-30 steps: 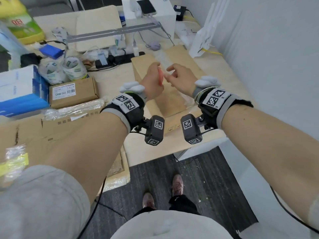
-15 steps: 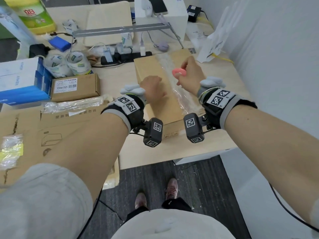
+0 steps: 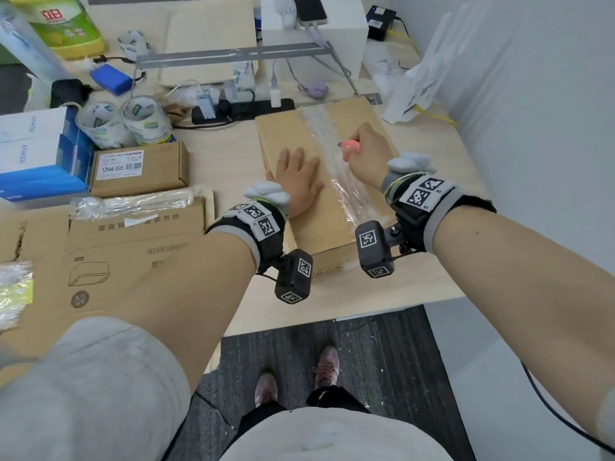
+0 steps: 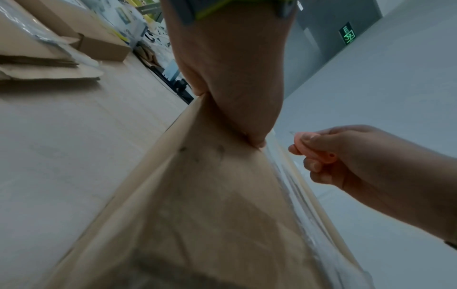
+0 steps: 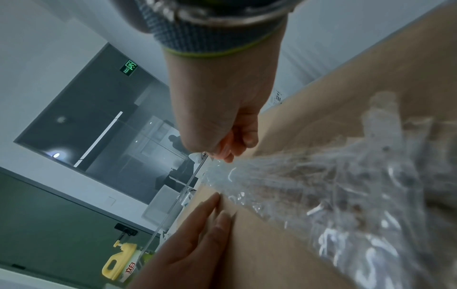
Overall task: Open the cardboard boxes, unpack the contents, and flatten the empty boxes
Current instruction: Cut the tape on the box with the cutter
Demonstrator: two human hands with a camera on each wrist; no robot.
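A long flat cardboard box [image 3: 289, 134] lies on the table, sealed down its middle by wrinkled clear tape [image 3: 342, 181]. My left hand [image 3: 296, 181] lies flat on the box's left half, fingers straight, pressing it; the left wrist view shows the palm [image 4: 230, 78] on the cardboard [image 4: 197, 195]. My right hand [image 3: 366, 154] grips a small pink box cutter [image 3: 351, 148], its blade tip at the tape near the box's far part. The cutter [image 4: 314, 148] shows in my curled right fingers. In the right wrist view the tape [image 5: 333, 185] runs under my right hand [image 5: 222, 121].
Flattened cardboard [image 3: 109, 261] and a small labelled brown box [image 3: 139, 168] lie to the left. Blue-white boxes [image 3: 30, 151], tape rolls [image 3: 126, 123], a power strip [image 3: 239, 109] and a white box [image 3: 316, 31] crowd the back. The table edge [image 3: 332, 311] runs close in front; a wall stands at right.
My left hand went from a loose fist to lying flat on the box. My right hand came down with the pink cutter to the tape line.
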